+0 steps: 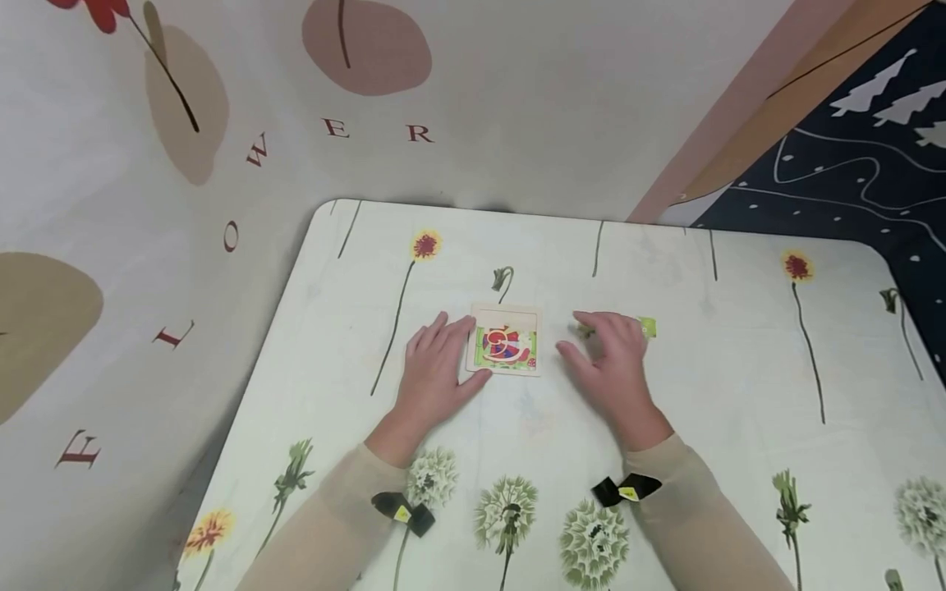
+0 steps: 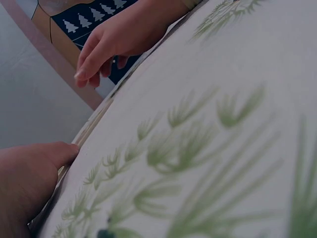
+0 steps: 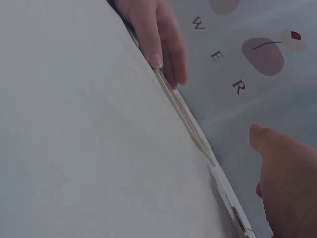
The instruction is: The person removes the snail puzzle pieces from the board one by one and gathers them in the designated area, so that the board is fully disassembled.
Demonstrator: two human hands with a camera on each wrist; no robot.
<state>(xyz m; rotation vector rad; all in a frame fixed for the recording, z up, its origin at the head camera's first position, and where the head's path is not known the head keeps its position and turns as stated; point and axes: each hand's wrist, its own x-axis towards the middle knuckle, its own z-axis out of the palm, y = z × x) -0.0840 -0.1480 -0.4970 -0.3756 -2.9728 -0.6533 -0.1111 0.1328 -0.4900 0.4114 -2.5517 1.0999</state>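
Observation:
A small square wooden puzzle board [image 1: 505, 310] lies on the table, with colourful red, blue and green puzzle pieces [image 1: 506, 348] in its lower part. My left hand [image 1: 436, 369] holds the board at its left side, thumb at the bottom edge and forefinger at the upper left. To the right of the board, my right hand [image 1: 609, 361] is raised a little above the table, fingers loosely bent and apart from the thumb, nothing visible between them. A green puzzle piece [image 1: 648, 327] shows just past its knuckles; another greenish piece [image 1: 585, 331] is partly hidden beneath the fingers.
The white table [image 1: 724, 369] is covered with a flower print. A pale printed cloth [image 1: 517, 156] hangs along the far and left sides, and a dark cloth with white trees [image 1: 835, 176] is at the far right.

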